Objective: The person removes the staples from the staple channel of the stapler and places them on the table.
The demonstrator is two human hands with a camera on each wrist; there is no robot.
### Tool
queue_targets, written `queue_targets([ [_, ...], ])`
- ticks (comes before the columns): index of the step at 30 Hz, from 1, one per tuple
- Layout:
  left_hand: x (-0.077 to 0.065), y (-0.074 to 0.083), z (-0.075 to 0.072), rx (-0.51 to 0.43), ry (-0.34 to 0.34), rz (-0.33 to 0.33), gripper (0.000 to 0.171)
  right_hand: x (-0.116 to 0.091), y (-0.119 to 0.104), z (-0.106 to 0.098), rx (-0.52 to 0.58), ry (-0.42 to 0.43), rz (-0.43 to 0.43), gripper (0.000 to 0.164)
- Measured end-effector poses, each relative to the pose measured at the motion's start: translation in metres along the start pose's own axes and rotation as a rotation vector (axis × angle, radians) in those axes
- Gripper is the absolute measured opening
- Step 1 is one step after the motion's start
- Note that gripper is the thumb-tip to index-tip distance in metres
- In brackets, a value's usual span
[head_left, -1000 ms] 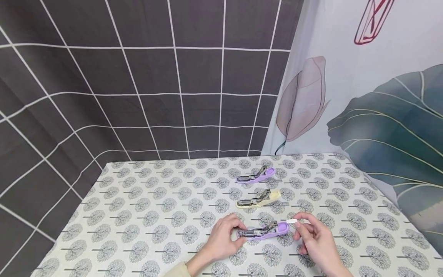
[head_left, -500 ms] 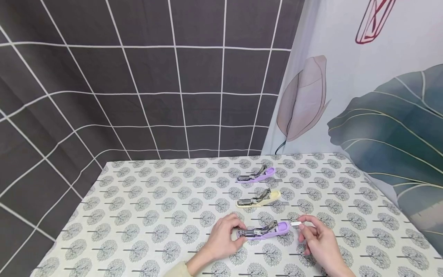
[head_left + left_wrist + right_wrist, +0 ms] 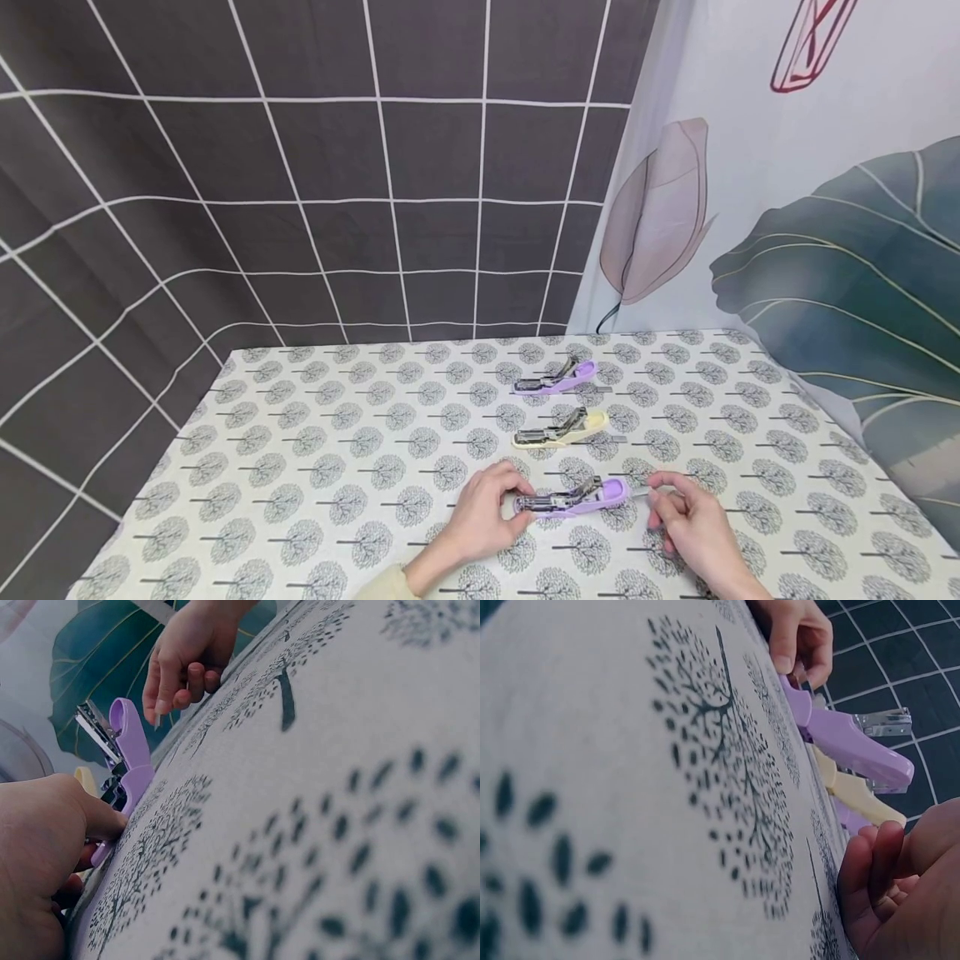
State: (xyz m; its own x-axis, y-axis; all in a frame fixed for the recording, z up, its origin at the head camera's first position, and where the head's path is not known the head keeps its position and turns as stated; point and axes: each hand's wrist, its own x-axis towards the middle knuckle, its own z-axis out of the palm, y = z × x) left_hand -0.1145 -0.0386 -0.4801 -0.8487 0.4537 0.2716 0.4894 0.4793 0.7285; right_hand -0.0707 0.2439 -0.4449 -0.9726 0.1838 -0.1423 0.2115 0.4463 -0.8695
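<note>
In the head view, my left hand (image 3: 489, 512) grips the left end of the nearest purple stapler (image 3: 611, 493), its thumb and fingers on either side. The stapler lies on the tree-print cloth with its metal parts propped up at an angle. Just past the stapler's right end, the fingertips of my right hand (image 3: 693, 525) pinch a small strip of staples (image 3: 640, 492), low over the cloth. The left wrist view shows the strip's tip (image 3: 157, 720) under the right fingers. The right wrist view shows the stapler's purple body (image 3: 855, 746), but the strip is hidden.
Behind the nearest stapler lie a cream stapler (image 3: 592, 426) and another purple stapler (image 3: 577, 377), both with metal parts raised. A grey staple strip (image 3: 618, 439) lies right of the cream one, and a second strip (image 3: 603, 389) right of the far one. Curtains rise behind the table.
My right hand has shifted slightly right, and the strip has turned from showing a broad white face to lying thin and low beside the stapler's end. My left hand has stayed put.
</note>
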Motion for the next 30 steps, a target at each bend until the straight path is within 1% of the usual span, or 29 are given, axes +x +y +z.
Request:
queue_targets([
  [3, 0.0002, -0.0011, 0.0005, 0.001, 0.006, 0.018, 0.024, 0.0011, 0.0013, 0.0003, -0.01, -0.016, -0.009, 0.022],
  [8, 0.0003, -0.001, 0.0006, -0.001, -0.007, 0.002, 0.024, 0.0017, 0.0031, 0.001, -0.034, -0.034, -0.012, 0.021],
  [11, 0.0005, -0.001, 0.0009, 0.001, -0.009, -0.006, 0.024, 0.0018, 0.0029, 0.001, -0.078, -0.038, -0.018, 0.019],
  [17, 0.0006, -0.0012, 0.0007, 0.006, -0.004, 0.002, 0.024, 0.0012, 0.0008, 0.0009, -0.165, -0.04, -0.029, 0.017],
  [20, 0.0003, -0.0002, 0.0007, 0.007, -0.011, -0.001, 0.024, 0.0004, 0.0006, 0.0004, -0.201, -0.03, -0.04, 0.016],
  [26, 0.0003, 0.001, -0.0008, 0.013, -0.016, -0.011, 0.024, 0.0013, -0.0003, 0.0005, -0.265, -0.005, -0.094, 0.017],
  [30, 0.0002, 0.002, -0.0025, 0.033, -0.016, 0.003, 0.024, 0.0019, -0.0012, 0.001, -0.295, 0.01, -0.119, 0.018],
])
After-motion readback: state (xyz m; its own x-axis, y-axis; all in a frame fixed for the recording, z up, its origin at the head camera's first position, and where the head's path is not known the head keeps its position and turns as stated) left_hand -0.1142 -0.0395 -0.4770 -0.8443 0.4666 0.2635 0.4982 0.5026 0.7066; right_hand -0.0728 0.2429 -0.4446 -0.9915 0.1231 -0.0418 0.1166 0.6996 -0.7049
